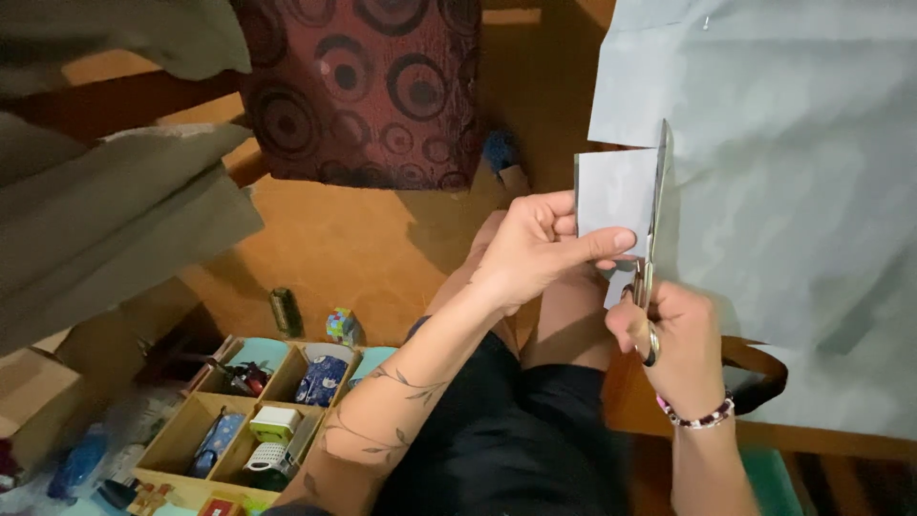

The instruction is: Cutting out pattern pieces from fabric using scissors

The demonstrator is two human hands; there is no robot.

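Scissors (653, 239): held in your right hand (673, 334), fingers through the handles, blades pointing up the frame and, as far as the blur lets you tell, nearly closed along the edge of the pale grey sheet (783, 191). Grip of that hand: curled shut around the handles.

Cut flap (616, 196): small rectangle of the same grey material, centre right of the frame, pinched between thumb and fingers of your left hand (530, 250). Grip: closed on the flap's lower edge, holding it taut.

Progress, judged: the cut runs up the flap's right side, nearly its whole height; its top looks already parted from the sheet. The large sheet filling the right of the frame is otherwise uncut.

Edges and room: the sheet's left edge hangs free at upper centre; open orange floor (363, 248) lies left of your hands. A patterned dark red cushion (368, 86) sits at upper centre, well apart. A wooden compartment tray (186, 435) of small items occupies the lower left, clear of your arms. Folded drab cloth (115, 210) overhangs the left edge.
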